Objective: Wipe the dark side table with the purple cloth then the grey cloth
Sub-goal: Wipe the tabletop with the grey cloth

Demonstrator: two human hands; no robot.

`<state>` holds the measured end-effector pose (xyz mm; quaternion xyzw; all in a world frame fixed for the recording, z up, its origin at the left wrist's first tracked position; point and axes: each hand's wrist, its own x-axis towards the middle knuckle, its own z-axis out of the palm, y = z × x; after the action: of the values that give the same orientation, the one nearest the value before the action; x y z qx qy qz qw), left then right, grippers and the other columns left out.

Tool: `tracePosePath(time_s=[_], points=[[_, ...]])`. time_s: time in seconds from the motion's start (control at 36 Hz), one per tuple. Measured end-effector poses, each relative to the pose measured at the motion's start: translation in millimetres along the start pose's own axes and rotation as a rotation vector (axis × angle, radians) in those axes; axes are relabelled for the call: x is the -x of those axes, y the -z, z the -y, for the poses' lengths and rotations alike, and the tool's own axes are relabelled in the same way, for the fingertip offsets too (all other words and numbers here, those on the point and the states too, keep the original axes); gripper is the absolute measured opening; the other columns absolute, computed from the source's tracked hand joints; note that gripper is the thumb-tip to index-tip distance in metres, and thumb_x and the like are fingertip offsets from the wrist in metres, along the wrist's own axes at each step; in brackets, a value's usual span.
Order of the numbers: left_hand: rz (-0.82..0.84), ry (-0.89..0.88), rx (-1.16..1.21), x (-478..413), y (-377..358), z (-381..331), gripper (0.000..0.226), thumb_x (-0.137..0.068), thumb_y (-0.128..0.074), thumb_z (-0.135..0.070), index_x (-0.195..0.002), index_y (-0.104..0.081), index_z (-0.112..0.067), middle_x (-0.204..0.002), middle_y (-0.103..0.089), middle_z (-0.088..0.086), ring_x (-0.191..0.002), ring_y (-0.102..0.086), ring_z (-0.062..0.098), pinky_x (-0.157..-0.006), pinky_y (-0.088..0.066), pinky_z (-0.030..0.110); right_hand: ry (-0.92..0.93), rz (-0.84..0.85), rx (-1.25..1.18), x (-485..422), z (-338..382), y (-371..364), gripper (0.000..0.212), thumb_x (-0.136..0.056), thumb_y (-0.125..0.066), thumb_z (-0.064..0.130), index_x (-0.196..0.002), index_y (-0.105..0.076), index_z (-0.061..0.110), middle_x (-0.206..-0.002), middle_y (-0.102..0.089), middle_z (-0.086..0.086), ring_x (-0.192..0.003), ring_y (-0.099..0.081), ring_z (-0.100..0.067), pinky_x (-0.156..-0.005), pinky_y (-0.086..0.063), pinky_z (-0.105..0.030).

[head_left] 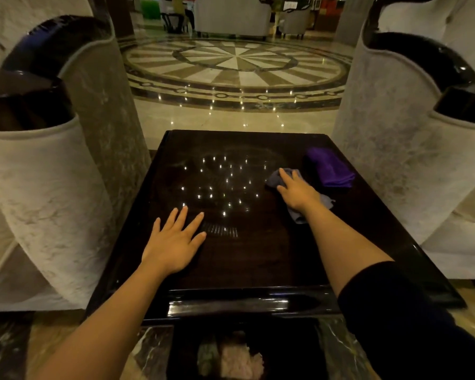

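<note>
The dark side table (258,259) fills the middle of the view, its glossy top reflecting ceiling lights. A folded purple cloth (330,168) lies near the table's far right corner, untouched. Just left of it, my right hand (298,192) presses flat on the grey cloth (274,180), which sticks out in front of and behind the palm. My left hand (174,241) rests flat on the table's near left part, fingers spread, holding nothing.
Pale upholstered armchairs with black glossy arm tops stand close on both sides, one on the left (39,187) and one on the right (422,165). Beyond the table lies a polished marble floor with a round inlay (237,61). More chairs stand far back.
</note>
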<state>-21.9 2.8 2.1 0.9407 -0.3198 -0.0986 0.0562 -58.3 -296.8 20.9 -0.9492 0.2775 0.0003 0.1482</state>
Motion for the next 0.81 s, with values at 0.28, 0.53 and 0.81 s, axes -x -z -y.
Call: tracePosePath(time_s=[0.28, 0.53, 0.81], points=[[-0.015, 0.008, -0.013, 0, -1, 0, 0.055, -0.093, -0.015, -0.049, -0.142, 0.005, -0.034, -0.155, 0.009, 0.002, -0.142, 0.012, 0.019, -0.115, 0.004, 0.045, 0.303, 0.108, 0.013, 29, 57, -19, 0.052, -0.097, -0.032, 0.03, -0.144, -0.009, 0.027, -0.156, -0.006, -0.013, -0.142, -0.013, -0.031, -0.112, -0.02, -0.041], [-0.005, 0.016, -0.029, 2, -1, -1, 0.053, -0.095, -0.014, -0.045, -0.143, 0.003, -0.032, -0.156, 0.007, 0.004, -0.143, 0.01, 0.02, -0.115, 0.002, 0.046, 0.54, 0.169, 0.044, 88, 82, -26, 0.048, -0.097, -0.033, 0.027, -0.143, -0.017, 0.028, -0.156, -0.01, -0.008, -0.143, -0.011, -0.025, -0.114, -0.016, -0.038], [0.021, -0.014, -0.1, 6, 2, 0, 0.054, -0.096, -0.017, -0.034, -0.143, 0.009, -0.027, -0.155, 0.012, 0.007, -0.142, 0.011, 0.023, -0.115, 0.0, 0.047, 0.695, 0.152, 0.018, 156, 84, -30, 0.047, -0.095, -0.04, 0.019, -0.14, -0.027, 0.027, -0.154, -0.022, -0.003, -0.141, -0.021, -0.023, -0.107, -0.031, -0.035]])
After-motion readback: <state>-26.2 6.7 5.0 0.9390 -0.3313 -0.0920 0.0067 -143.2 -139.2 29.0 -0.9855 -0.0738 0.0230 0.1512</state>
